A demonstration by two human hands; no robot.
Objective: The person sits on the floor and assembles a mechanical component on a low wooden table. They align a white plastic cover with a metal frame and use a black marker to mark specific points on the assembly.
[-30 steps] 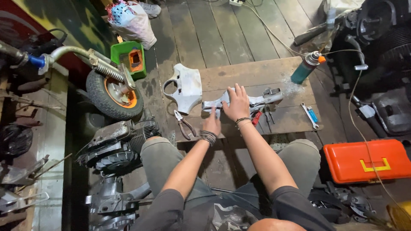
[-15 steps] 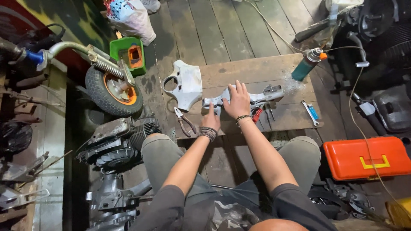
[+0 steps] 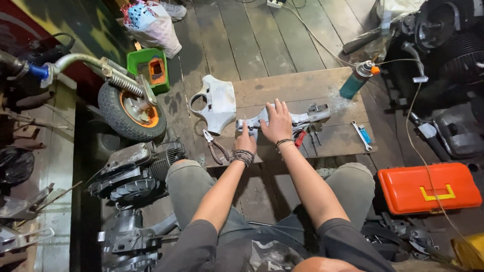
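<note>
hands flat on a grey metal casting

casting (image 3: 285,118) first: a long, pale grey metal piece, dull and scuffed, lying crosswise near the middle of the board with a boxy fitting at its right end. right hand (image 3: 277,123) is spread wide on top of it, fingers apart, palm pressing down, nothing clamped. left hand (image 3: 246,141) sits just beside, at the casting's near left end, one finger pointing up against it, the rest curled in; whether it grips anything i can't tell. dark bands on both wrists.

underneath is a wooden board (image 3: 302,85), worn and stained, with a dusting of pale grit near its far right. it rests on a dark plank floor (image 3: 242,35), and the person sits low with knees either side of the board.

around it: a white shaped cover (image 3: 214,103) with a round cut-out lies left of the casting, pliers (image 3: 216,147) just below that. a red-handled tool (image 3: 300,138) sits by the right wrist, a spanner (image 3: 362,135) farther right, and a teal spray can (image 3: 357,80) stands at the far corner with a cable running past it. off the board, a small wheel with an orange hub (image 3: 133,111) and fork leans on the left, a green bin (image 3: 148,68) behind it, an engine block (image 3: 133,171) crowding the left knee, and an orange toolbox (image 3: 428,186) closed on the right.
</note>
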